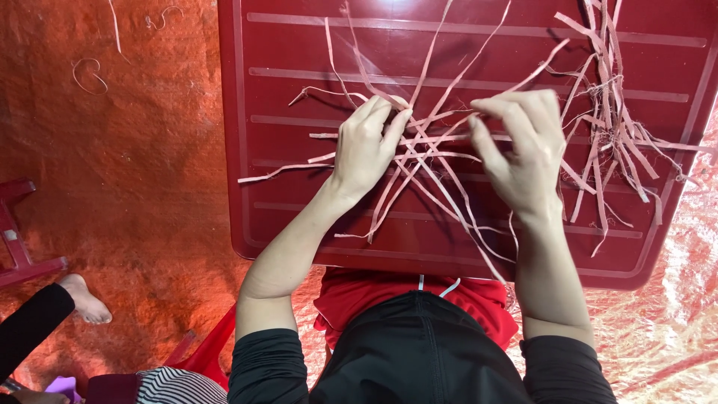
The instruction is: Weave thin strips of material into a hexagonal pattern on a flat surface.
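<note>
Black-sleeved forearms nearest the camera lead up to the left hand [366, 146] and right hand [523, 146], both pinched shut on thin, flat, pale pink strips [430, 161] that cross in a loose fan on the middle of the ribbed dark red plastic table [299, 217]. At three o'clock a tangled heap of similar frayed strips [609, 127] lies near the table's edge. How the fingertips grip underneath is hidden, and at seven o'clock another person's bare foot [84, 298] on the orange tarpaulin [134, 172] is partly cut off.

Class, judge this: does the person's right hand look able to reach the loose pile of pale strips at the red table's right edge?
Probably yes: the right hand sits just beside the pile of pale strips, nothing between.
</note>
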